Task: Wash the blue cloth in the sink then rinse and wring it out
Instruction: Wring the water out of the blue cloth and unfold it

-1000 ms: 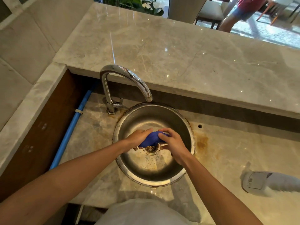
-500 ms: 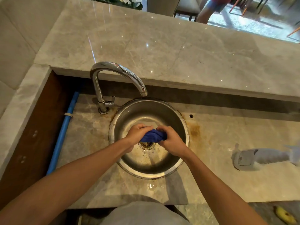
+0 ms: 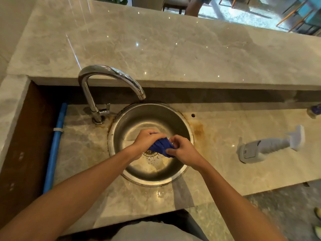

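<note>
The blue cloth [image 3: 160,147] is bunched up and held over the drain of the round steel sink [image 3: 132,119]. My left hand [image 3: 146,139] grips its left end from above. My right hand [image 3: 182,150] pinches its right end with thumb and fingers. Most of the cloth is hidden inside the two fists. The chrome tap [image 3: 111,75] arches over the sink's back left rim, and no water runs from its spout.
A grey and white handheld scrubber [image 3: 267,146] lies on the lower counter to the right. A blue pipe [image 3: 55,145] runs along the left wall. A raised marble ledge [image 3: 173,46] stands behind the sink. A small bottle [image 3: 315,110] sits at the far right.
Both hands have kept hold of the cloth over the drain and worked it between them; more of the cloth now shows between the fists. The camera has tilted down.
</note>
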